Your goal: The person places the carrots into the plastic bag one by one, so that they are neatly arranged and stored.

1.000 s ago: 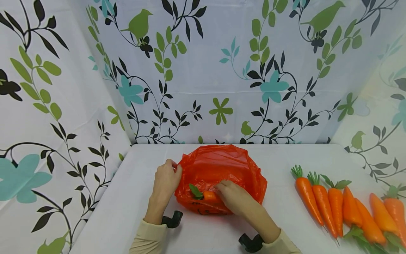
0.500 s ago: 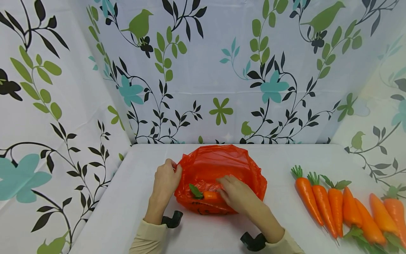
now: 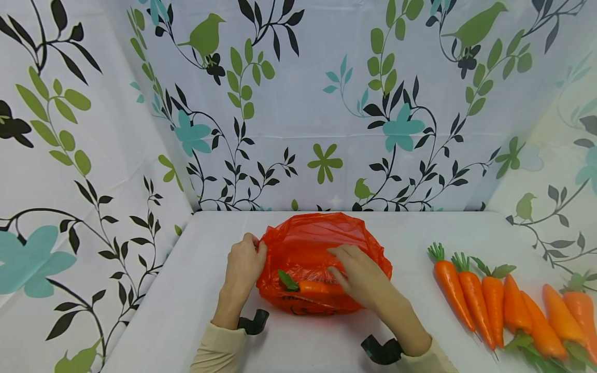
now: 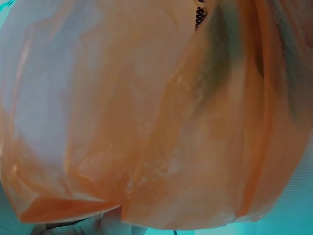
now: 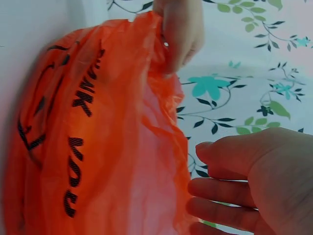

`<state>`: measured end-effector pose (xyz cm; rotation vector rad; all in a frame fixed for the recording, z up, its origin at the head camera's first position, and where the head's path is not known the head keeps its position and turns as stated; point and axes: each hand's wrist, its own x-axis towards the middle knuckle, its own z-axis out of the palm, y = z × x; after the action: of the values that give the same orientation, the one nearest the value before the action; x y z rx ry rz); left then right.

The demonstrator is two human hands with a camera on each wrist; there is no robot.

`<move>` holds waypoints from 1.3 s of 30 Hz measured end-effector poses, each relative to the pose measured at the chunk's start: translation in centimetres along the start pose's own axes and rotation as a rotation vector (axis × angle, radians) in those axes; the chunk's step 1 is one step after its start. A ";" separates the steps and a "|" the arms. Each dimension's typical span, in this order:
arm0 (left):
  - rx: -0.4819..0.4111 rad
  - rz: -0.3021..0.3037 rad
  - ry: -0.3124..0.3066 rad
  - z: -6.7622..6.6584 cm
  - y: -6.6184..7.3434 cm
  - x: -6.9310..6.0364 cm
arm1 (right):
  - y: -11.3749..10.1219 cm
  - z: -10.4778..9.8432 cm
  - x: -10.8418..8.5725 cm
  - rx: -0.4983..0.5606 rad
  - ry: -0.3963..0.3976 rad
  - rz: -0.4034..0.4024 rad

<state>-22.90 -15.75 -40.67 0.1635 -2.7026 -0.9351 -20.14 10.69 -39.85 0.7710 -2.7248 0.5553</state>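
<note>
A thin red plastic bag (image 3: 326, 233) with black printing sits mid-table, its mouth facing up. Inside lies a carrot (image 3: 322, 288) with a green leafy top (image 3: 288, 281) toward the left. The left hand (image 3: 245, 264) pinches the bag's left rim. Over the bag's right part the right hand (image 3: 361, 272) is held with fingers loosely extended and nothing between them. From the right wrist, the bag's lettering (image 5: 78, 156) shows, and the right hand (image 5: 259, 176) is apart from the left hand (image 5: 181, 34). Bag film (image 4: 122, 122) fills most of the left wrist view.
Several carrots with green tops, such as the leftmost carrot (image 3: 453, 292), lie in a row on the white table (image 3: 186, 311) at the right. A patterned curtain (image 3: 298, 103) stands behind the table and along both sides. Black wrist mounts (image 3: 254, 322) are worn on both wrists.
The right hand has let go of the carrot in the bag and drawn up and to the right, uncovering more of it. The left hand stays at the bag's rim.
</note>
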 end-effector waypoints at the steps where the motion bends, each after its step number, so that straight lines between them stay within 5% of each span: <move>1: 0.001 0.001 0.002 0.0 0.0 0.0 | 0.1 -0.1 0.0 0.002 0.023 -0.011; 9: -0.001 -0.004 -0.003 0.0 -0.1 0.0 | 0.6 -1.5 -0.2 0.005 0.144 -0.051; 39: -0.020 -0.082 0.002 0.2 -0.3 0.2 | 4.6 -5.7 -1.2 0.071 0.253 0.183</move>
<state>-23.11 -15.87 -40.99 0.2734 -2.7023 -0.9837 -20.87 17.29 -36.50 0.4341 -2.5642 0.7378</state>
